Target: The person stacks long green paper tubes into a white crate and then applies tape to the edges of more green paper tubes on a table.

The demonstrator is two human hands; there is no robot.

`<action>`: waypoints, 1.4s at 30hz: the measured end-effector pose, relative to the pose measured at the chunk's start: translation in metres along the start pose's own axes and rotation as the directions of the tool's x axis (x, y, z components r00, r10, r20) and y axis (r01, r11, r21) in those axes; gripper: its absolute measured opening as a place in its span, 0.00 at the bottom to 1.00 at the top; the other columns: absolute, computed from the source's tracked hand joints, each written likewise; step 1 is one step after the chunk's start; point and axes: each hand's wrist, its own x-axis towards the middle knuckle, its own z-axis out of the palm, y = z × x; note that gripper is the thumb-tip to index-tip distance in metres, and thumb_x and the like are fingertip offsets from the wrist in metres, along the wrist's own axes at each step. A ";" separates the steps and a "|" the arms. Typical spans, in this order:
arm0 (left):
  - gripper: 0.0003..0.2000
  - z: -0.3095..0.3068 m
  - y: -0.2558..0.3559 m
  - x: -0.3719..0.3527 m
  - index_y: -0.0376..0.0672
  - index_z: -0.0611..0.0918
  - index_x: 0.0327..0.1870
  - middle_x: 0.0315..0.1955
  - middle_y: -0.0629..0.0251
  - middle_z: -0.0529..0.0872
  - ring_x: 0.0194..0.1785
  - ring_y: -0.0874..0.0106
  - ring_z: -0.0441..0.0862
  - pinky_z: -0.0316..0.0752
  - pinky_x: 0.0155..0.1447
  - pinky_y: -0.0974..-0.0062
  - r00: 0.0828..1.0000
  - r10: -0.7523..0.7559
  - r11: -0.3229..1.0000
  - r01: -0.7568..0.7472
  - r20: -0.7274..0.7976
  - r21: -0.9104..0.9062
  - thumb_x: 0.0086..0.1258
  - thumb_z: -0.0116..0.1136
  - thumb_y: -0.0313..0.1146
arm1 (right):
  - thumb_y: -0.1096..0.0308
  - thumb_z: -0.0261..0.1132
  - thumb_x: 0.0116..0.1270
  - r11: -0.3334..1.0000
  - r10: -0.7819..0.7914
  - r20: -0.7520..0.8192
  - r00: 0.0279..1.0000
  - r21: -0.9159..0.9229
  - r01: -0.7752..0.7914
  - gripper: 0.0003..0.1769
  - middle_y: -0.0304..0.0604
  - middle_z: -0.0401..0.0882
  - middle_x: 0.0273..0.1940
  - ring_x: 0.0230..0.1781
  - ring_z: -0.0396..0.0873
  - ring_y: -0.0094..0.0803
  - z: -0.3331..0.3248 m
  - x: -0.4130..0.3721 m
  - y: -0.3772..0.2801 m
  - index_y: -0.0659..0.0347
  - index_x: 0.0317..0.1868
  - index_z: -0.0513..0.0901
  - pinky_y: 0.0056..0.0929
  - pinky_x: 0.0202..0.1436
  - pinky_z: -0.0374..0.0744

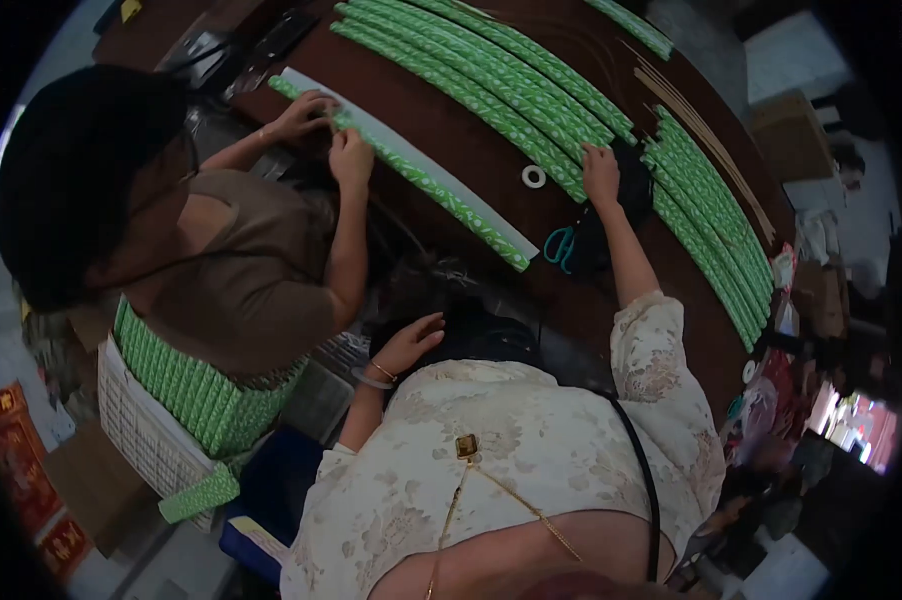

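My right hand [601, 174] reaches over the dark table, its fingers bent at the near end of the long green patterned rolls [491, 85]. Whether it grips a roll is too small to tell. Below it lie a black bag [626, 190] and teal-handled scissors [561, 250]. A white tape ring [534, 177] sits just left of it. My left hand [411, 345], with a bracelet at the wrist, rests near my lap by something black, its fingers extended and nothing in them. A second group of green rolls [711, 230] lies right of the bag.
At the left, a co-worker [241, 260] handles a green and white strip [431, 185] on the table [451, 235]. Thin sticks [706, 140] lie at the far right. A crate [136, 435] of green rolls stands at the lower left.
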 end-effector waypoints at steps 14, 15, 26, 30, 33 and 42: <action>0.22 -0.025 -0.082 -0.079 0.34 0.77 0.47 0.38 0.54 0.82 0.42 0.63 0.79 0.72 0.47 0.70 0.714 -0.093 0.995 0.086 -0.694 -0.045 0.64 0.53 0.47 | 0.74 0.56 0.64 0.499 -0.787 -0.017 0.616 0.568 0.654 0.09 0.50 0.76 0.41 0.43 0.75 0.44 0.027 -0.187 -0.196 0.63 0.44 0.78 0.33 0.43 0.75; 0.21 -0.035 -0.088 -0.077 0.35 0.78 0.45 0.36 0.55 0.82 0.40 0.64 0.80 0.72 0.46 0.70 0.685 -0.071 0.997 0.038 -0.725 -0.063 0.64 0.53 0.47 | 0.74 0.57 0.63 0.488 -0.831 0.162 0.532 0.673 0.556 0.09 0.49 0.76 0.40 0.41 0.76 0.43 0.024 -0.194 -0.221 0.63 0.43 0.78 0.32 0.43 0.75; 0.15 -0.101 -0.165 -0.187 0.32 0.77 0.45 0.36 0.60 0.83 0.37 0.75 0.81 0.75 0.41 0.78 0.107 -0.270 0.825 -0.486 -0.957 -0.287 0.63 0.58 0.33 | 0.63 0.59 0.64 0.495 -0.868 0.487 0.097 0.831 0.253 0.11 0.39 0.80 0.31 0.29 0.77 0.26 0.122 -0.265 -0.375 0.62 0.39 0.80 0.23 0.34 0.74; 0.16 -0.144 -0.208 -0.229 0.33 0.75 0.47 0.35 0.60 0.82 0.37 0.74 0.81 0.75 0.37 0.81 -0.175 -0.369 0.781 -0.590 -0.913 -0.203 0.62 0.59 0.34 | 0.59 0.62 0.62 0.718 -0.688 0.724 0.052 0.690 -0.093 0.14 0.31 0.74 0.26 0.23 0.69 0.17 0.151 -0.298 -0.464 0.59 0.42 0.79 0.17 0.26 0.67; 0.18 -0.166 -0.217 -0.253 0.34 0.73 0.48 0.35 0.61 0.82 0.37 0.74 0.81 0.75 0.35 0.83 -0.268 -0.458 0.741 -0.642 -0.847 -0.197 0.62 0.60 0.36 | 0.56 0.63 0.61 0.793 -0.558 0.830 0.011 0.537 -0.289 0.16 0.30 0.70 0.22 0.21 0.66 0.15 0.162 -0.326 -0.517 0.58 0.43 0.79 0.16 0.23 0.64; 0.24 -0.207 -0.227 -0.287 0.35 0.69 0.40 0.32 0.59 0.79 0.31 0.69 0.82 0.78 0.25 0.78 -0.239 -0.667 0.595 -0.741 -0.706 -0.312 0.57 0.64 0.46 | 0.45 0.68 0.52 0.871 -0.340 0.938 0.066 0.341 -0.353 0.26 0.38 0.77 0.37 0.35 0.71 0.25 0.222 -0.385 -0.564 0.61 0.38 0.82 0.28 0.38 0.69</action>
